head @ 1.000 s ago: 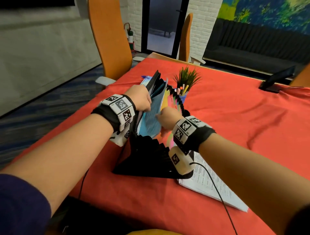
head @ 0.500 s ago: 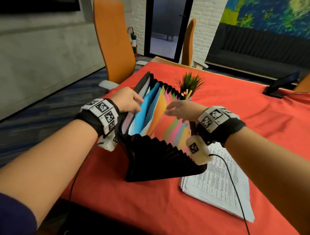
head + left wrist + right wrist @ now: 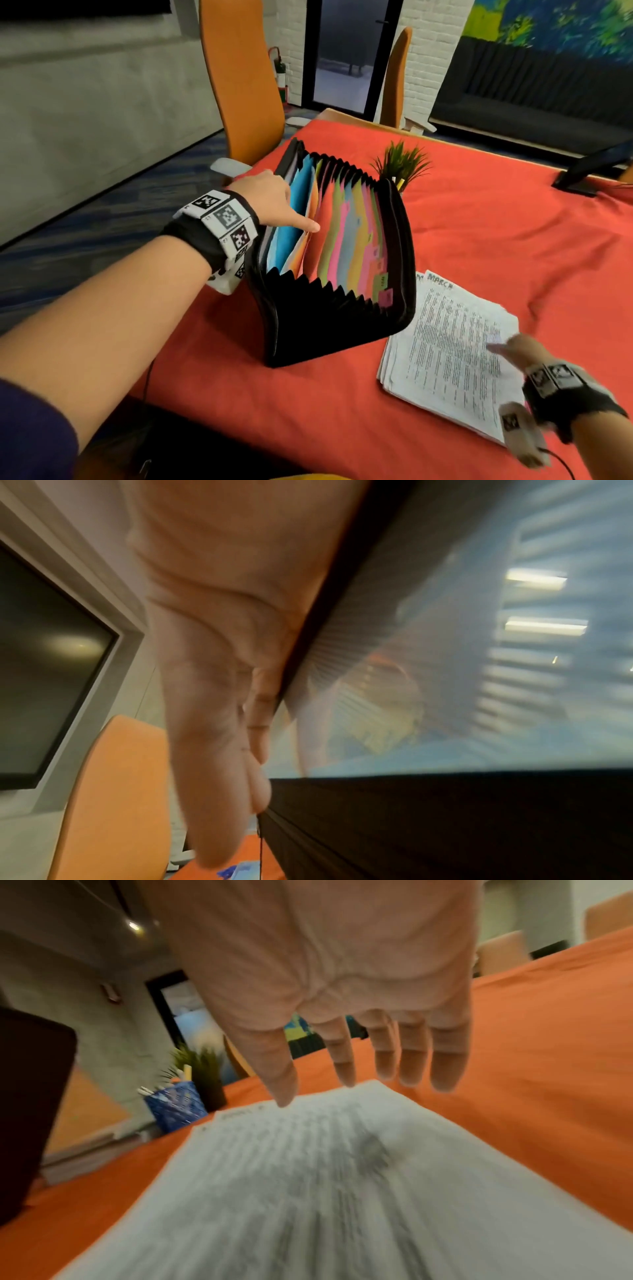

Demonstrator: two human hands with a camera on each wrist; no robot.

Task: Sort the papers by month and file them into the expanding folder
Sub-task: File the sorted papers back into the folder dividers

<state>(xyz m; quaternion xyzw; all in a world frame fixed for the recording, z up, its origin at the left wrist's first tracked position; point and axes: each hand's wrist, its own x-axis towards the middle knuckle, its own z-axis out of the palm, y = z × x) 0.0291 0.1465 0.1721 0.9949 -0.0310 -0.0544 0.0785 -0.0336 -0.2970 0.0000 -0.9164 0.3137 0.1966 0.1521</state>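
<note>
The black expanding folder (image 3: 337, 329) stands fanned open on the red tablecloth (image 3: 496, 240), its coloured dividers (image 3: 346, 240) showing. My left hand (image 3: 284, 205) holds its front wall: the thumb reaches into a front pocket against the blue divider, and the straight fingers (image 3: 219, 750) lie along the outside of the black cover (image 3: 445, 818). To the folder's right lies a stack of printed papers (image 3: 448, 349), the top sheet headed MARCH. My right hand (image 3: 510, 351) is blurred over that stack, fingers (image 3: 346, 1069) spread and straight, holding nothing. Whether it touches the paper (image 3: 308, 1191) I cannot tell.
A small green plant (image 3: 402, 166) and a blue pen holder (image 3: 174, 1104) stand just behind the folder. A black stand (image 3: 589, 171) sits at the far right. An orange chair (image 3: 239, 85) is at the table's left side. The near table edge runs below the papers.
My right hand left the folder's pockets and swung down right to the paper stack. The folder now stands fanned wider. My left hand stayed at the front wall.
</note>
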